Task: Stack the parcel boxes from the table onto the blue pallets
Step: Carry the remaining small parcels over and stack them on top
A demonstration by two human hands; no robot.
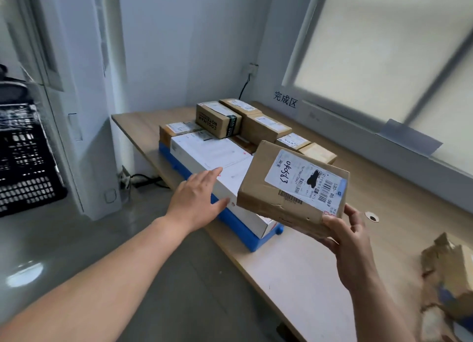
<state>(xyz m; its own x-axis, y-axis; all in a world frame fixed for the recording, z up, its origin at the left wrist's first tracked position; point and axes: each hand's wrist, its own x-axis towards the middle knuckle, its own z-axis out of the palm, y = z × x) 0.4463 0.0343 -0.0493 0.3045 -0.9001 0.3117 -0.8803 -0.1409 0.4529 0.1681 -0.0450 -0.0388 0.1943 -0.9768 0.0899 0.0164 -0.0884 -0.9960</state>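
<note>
My right hand (350,236) grips a brown parcel box (261,190) with a white shipping label by its near right corner, holding it tilted above the table. A blue pallet (240,229) sits on the wooden table (294,272) and carries a long white box (230,167). Behind the white box stand several brown parcel boxes (217,119), one stacked on others. My left hand (199,201) reaches out with straight fingers over the near edge of the white box; whether it touches the box I cannot tell.
A black plastic crate (25,162) stands at the left on the floor. Crumpled cardboard parcels (450,272) lie at the table's right end. A window with a sill runs along the back right. A cable hole (371,216) marks the tabletop.
</note>
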